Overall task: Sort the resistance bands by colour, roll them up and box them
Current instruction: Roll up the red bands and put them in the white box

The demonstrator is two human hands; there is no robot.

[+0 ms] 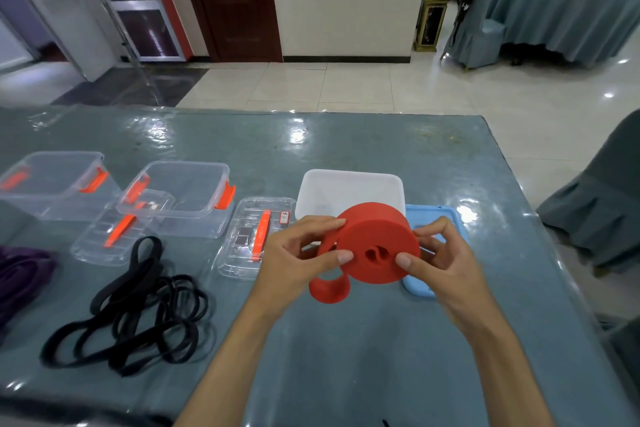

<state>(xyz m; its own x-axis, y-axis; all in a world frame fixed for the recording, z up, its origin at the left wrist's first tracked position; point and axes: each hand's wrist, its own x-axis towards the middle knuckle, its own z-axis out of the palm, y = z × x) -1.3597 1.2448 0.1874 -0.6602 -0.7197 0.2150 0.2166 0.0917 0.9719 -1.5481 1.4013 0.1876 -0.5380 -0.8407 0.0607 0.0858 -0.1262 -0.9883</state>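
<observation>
Two hands, left hand [298, 253] and right hand [440, 253], grip red band roll [377, 239] between them.

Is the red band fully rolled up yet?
Not fully. The red band is mostly coiled between both hands, but a loose tail loop hangs below.

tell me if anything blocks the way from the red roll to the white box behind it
Nothing visible does. Both hands hold the red roll just in front of the open white box, whose lid is off; the blue lid lies beside it, under the right hand.
</observation>
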